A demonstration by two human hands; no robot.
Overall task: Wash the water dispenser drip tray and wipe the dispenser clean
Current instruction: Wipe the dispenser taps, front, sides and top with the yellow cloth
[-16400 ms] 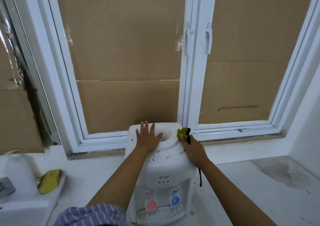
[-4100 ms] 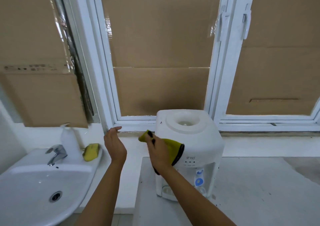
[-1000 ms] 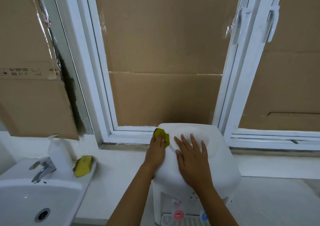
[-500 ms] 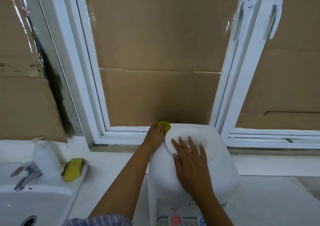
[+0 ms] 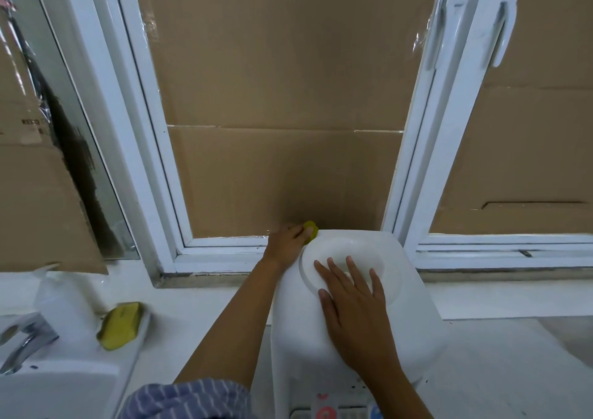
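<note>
Dispenser (image 5: pixel 349 328) on tabletop (image 5: pixel 500 364), back near window (image 5: pixel 244 251). My right hand (image 5: pixel 353 306) flat on its top, fingers spread, likely bracing it. Left hand (image 5: pixel 287 242) reaches round rear left corner, grip pinching cloth (image 5: pixel 310 227) to wipe there. Drip tray (image 5: pixel 301 414) barely visible at dispenser foot.

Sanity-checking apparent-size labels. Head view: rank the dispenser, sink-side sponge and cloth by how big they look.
1. dispenser, by far the largest.
2. sponge on the sink edge.
3. cloth, only a small bit showing past the left hand that covers most of it, so its true size is unsure.
</note>
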